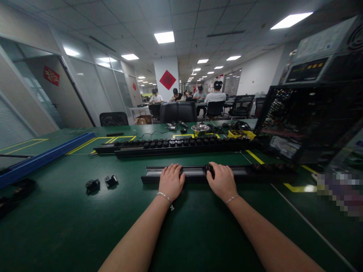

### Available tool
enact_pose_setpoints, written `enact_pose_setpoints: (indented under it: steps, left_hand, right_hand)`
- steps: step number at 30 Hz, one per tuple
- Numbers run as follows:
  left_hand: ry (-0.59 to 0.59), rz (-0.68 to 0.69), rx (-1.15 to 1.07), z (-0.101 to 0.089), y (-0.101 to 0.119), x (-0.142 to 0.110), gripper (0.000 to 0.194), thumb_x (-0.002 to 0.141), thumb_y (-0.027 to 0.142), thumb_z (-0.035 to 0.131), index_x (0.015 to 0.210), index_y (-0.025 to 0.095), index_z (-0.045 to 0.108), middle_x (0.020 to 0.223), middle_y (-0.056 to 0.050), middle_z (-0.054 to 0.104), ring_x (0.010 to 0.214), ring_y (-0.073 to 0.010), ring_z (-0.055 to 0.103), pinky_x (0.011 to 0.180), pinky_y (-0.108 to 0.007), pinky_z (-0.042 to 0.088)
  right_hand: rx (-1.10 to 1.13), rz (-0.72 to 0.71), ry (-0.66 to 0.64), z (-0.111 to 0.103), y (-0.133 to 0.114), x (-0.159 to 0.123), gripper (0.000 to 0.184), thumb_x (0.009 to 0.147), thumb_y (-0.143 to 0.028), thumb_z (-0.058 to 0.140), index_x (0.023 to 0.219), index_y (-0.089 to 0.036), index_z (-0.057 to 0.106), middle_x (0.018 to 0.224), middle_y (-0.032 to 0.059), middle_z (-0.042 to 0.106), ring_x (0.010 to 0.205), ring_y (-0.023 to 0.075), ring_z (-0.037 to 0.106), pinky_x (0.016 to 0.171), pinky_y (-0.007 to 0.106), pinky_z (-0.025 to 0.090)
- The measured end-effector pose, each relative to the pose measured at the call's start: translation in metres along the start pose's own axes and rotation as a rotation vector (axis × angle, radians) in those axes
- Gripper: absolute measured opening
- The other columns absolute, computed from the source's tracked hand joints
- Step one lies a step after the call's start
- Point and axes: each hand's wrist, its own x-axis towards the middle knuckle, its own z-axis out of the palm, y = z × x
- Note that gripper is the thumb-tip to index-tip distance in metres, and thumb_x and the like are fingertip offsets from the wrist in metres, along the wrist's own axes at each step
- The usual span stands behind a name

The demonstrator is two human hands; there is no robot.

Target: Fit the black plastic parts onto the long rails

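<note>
A long black rail [198, 177] with a shiny inner channel lies crosswise on the green table in front of me. My left hand [171, 181] grips its left part, fingers over the top and thumb along the front side. Farther right, my right hand [223, 180] is closed around a small round black part [209, 169] sitting in the channel; its fingers partly hide it. Several similar dark parts [272, 168] fill the rail's right end. Two loose black parts [92, 186] lie on the table left of my left hand.
Behind lie more black rails [170, 149] loaded with black parts. A metal bowl [200, 129], a yellow tray [241, 134] and cables stand farther back. A blue beam [51, 155] lies at left; an open computer case [309, 117] is at right. People [217, 96] sit beyond.
</note>
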Motion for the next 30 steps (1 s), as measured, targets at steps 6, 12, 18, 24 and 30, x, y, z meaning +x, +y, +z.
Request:
enact_pose_setpoints:
  steps: [6, 12, 18, 24, 30]
  left_hand:
    - [-0.002, -0.002, 0.0, 0.0003, -0.0002, 0.0001, 0.038, 0.09, 0.036, 0.037, 0.121, 0.023, 0.054, 0.128, -0.006, 0.056, 0.124, -0.0217, 0.044, 0.106, -0.043, 0.029]
    - [-0.005, 0.0, 0.003, -0.0013, 0.0006, -0.0004, 0.038, 0.09, 0.036, 0.037, 0.121, 0.022, 0.054, 0.129, -0.005, 0.056, 0.124, -0.022, 0.043, 0.106, -0.043, 0.03]
    - [-0.01, -0.003, -0.005, -0.0019, 0.0011, -0.0004, 0.038, 0.091, 0.036, 0.036, 0.121, 0.022, 0.054, 0.129, -0.005, 0.055, 0.125, -0.0218, 0.043, 0.106, -0.043, 0.029]
    - [-0.012, -0.008, -0.007, -0.003, 0.0016, -0.0002, 0.038, 0.091, 0.036, 0.035, 0.121, 0.022, 0.053, 0.13, -0.005, 0.055, 0.125, -0.0213, 0.043, 0.107, -0.042, 0.028]
    - [0.0, -0.008, -0.015, -0.0005, 0.0001, -0.0009, 0.039, 0.091, 0.036, 0.035, 0.123, 0.022, 0.052, 0.13, -0.005, 0.055, 0.125, -0.0212, 0.042, 0.107, -0.042, 0.027]
  right_hand:
    - [0.06, -0.027, 0.026, 0.0016, 0.002, 0.0004, 0.029, 0.082, -0.03, 0.043, 0.103, -0.017, 0.059, 0.094, 0.0085, 0.066, 0.091, 0.0225, 0.056, 0.096, 0.041, 0.031]
    - [0.128, -0.096, 0.004, -0.0003, -0.0009, 0.0002, 0.027, 0.081, -0.026, 0.045, 0.1, -0.016, 0.059, 0.091, 0.0072, 0.066, 0.09, 0.0213, 0.056, 0.096, 0.038, 0.033]
    - [0.175, -0.129, -0.013, 0.0001, -0.001, 0.0007, 0.025, 0.08, -0.024, 0.045, 0.098, -0.016, 0.06, 0.092, 0.0078, 0.066, 0.09, 0.0209, 0.056, 0.089, 0.036, 0.039]
    - [0.217, -0.154, -0.047, -0.0018, -0.0023, -0.0001, 0.026, 0.079, -0.024, 0.046, 0.1, -0.016, 0.06, 0.098, 0.0084, 0.066, 0.095, 0.0211, 0.056, 0.091, 0.036, 0.041]
    - [0.259, -0.203, -0.079, -0.0027, -0.0056, -0.002, 0.028, 0.08, -0.023, 0.045, 0.103, -0.018, 0.06, 0.105, 0.0081, 0.065, 0.101, 0.0214, 0.055, 0.094, 0.039, 0.041]
